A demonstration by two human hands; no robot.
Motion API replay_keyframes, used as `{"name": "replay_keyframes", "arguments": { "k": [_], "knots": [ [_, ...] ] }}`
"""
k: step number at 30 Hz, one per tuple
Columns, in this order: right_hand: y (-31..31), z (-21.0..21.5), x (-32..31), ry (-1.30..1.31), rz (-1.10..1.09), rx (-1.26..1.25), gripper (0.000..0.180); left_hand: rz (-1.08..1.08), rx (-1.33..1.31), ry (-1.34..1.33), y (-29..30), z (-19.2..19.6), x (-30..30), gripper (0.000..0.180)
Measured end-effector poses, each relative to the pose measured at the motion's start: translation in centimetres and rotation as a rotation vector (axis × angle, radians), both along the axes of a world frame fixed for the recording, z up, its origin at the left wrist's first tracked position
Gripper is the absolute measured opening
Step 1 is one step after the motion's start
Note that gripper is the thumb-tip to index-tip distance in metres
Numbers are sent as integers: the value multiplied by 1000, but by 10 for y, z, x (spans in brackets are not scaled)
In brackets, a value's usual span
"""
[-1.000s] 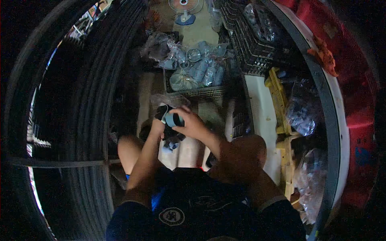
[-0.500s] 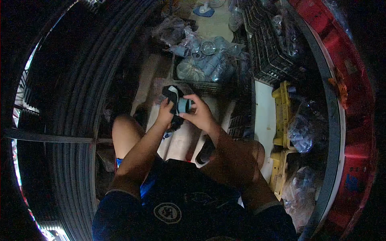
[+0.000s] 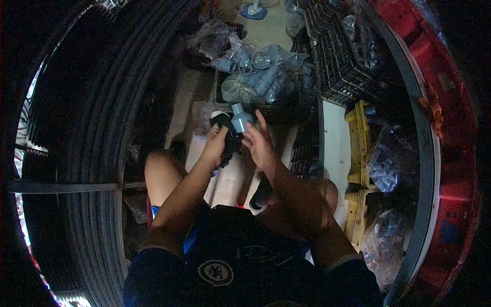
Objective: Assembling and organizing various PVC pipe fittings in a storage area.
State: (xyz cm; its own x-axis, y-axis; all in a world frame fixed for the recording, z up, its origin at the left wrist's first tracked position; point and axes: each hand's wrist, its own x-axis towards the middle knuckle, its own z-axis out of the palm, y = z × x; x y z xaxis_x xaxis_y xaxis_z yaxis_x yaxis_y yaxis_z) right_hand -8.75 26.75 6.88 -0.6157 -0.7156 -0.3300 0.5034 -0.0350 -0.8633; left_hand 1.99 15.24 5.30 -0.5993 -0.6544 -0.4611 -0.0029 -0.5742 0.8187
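Observation:
My left hand (image 3: pixel 216 142) is closed around a bunched black cloth (image 3: pixel 222 121), and a white piece shows at its upper edge. Right beside the cloth is a grey-blue plastic pipe reducer (image 3: pixel 240 123), its narrow end pointing up and away from me. The fingertips of my right hand (image 3: pixel 260 146) rest on the wide end of this fitting, with one finger stretched out past it. Some of the cloth hangs below my left hand. How far the left fingers also touch the reducer is hidden.
Ahead stands a black crate (image 3: pixel 255 106) with clear bags of grey fittings (image 3: pixel 263 82). Black crates (image 3: pixel 340 66) are stacked at right, near yellow crates (image 3: pixel 360 148) and bagged parts (image 3: pixel 383 169). Long dark pipes (image 3: pixel 97 153) line the left. A fan base (image 3: pixel 253 11) stands far ahead.
The pipe reducer has been turned, so its narrow end now points up. My right fingers have loosened and spread. The left hand keeps the cloth.

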Motion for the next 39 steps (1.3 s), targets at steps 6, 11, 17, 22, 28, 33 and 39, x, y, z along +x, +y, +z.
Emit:
{"name": "replay_keyframes", "arguments": {
  "k": [6, 11, 17, 22, 28, 33, 39],
  "knots": [
    [0, -54, -11, 503, 95, -36, 82, -129, 145, 159, 6, 13, -12, 36],
    [-4, -10, 7, 1127, 107, 196, 82, -34, -153, 42, -12, -5, -3, 36],
    [4, -1, -6, 954, 284, 200, 66, -221, -437, -274, -33, -33, 4, 40],
    [3, -19, 1, 1049, 123, 207, 64, -200, -256, -156, -19, -25, 6, 49],
    [7, -27, -8, 623, 249, 191, 45, -445, -201, 95, -10, -14, 13, 64],
    [6, -12, -7, 213, 373, 303, 39, -515, -169, 13, -22, -21, 21, 48],
    [-5, -14, -6, -198, 375, 152, 29, -441, -455, 169, -31, -12, 24, 40]
  ]
}}
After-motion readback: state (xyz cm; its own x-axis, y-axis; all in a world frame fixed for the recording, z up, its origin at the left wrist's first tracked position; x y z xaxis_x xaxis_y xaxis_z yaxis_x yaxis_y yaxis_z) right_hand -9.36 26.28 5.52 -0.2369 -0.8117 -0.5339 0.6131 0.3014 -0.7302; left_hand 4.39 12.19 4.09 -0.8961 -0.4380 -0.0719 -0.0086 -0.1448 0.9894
